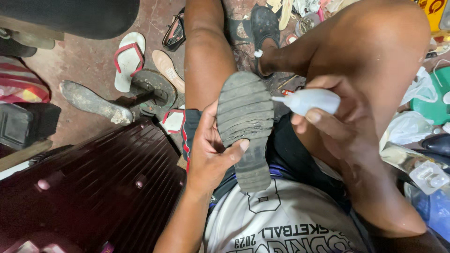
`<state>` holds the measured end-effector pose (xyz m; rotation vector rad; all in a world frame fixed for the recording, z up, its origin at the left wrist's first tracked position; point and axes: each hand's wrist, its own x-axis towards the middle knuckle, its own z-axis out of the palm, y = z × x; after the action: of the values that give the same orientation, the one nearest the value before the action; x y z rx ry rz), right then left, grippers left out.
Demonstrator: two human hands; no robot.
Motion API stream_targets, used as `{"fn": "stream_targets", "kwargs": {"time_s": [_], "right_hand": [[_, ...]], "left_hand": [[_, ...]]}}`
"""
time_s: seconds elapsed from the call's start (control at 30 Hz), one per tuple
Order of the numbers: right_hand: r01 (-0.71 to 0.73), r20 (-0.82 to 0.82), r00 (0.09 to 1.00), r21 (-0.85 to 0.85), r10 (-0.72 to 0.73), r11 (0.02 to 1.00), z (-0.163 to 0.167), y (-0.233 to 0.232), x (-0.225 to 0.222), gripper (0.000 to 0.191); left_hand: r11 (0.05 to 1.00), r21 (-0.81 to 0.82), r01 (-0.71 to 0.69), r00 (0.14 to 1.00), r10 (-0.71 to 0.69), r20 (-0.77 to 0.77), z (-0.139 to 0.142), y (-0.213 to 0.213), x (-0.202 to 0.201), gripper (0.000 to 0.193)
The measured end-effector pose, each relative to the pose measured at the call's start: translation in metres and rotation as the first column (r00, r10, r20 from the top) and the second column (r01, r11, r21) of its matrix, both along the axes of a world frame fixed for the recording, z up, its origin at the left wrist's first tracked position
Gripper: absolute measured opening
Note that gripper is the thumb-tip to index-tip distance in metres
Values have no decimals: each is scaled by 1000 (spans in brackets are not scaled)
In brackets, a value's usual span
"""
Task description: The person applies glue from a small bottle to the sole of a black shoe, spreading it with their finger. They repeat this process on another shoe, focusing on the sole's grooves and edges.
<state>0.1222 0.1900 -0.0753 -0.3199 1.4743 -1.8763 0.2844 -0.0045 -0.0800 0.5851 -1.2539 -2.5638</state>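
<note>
My left hand [208, 152] grips a dark shoe [246, 126] by its side, the worn, ridged sole facing up over my lap. The thumb presses on the sole near its middle. My right hand [337, 117] holds a small white squeeze bottle [311, 100], its thin nozzle pointing left and touching the right edge of the sole's front part. Both of my bare legs frame the shoe, left knee up at the top, right thigh at the upper right.
A dark ribbed box lid [108, 178] lies at the lower left. On the reddish floor lie a white flip-flop with red straps [129, 58], loose soles [96, 103], a black shoe [265, 23] and scraps. Plastic bags [408, 126] and a green object [438, 96] crowd the right.
</note>
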Motion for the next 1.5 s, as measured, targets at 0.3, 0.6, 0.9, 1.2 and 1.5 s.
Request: {"fn": "stream_targets", "kwargs": {"time_s": [0.3,0.6,0.9,1.2,1.5], "right_hand": [[-19,56,998,-229,33,973,-21,-16,-1,30],[-98,-66,993,-79,93,992,-5,-26,5,34],[-213,-301,921,141,247,967,13,-21,-1,25],[-201,-366,887,241,281,949,14,-23,-2,24],[-171,-350,906,209,237,963,9,-20,-1,25]], "left_hand": [[986,106,127,991,-131,30,-8,31,4,79],[992,31,123,987,-125,96,14,44,8,81],[999,46,17,989,-23,147,16,62,14,76],[998,65,-11,986,0,169,12,64,15,71],[995,97,34,989,-47,139,10,59,13,73]]}}
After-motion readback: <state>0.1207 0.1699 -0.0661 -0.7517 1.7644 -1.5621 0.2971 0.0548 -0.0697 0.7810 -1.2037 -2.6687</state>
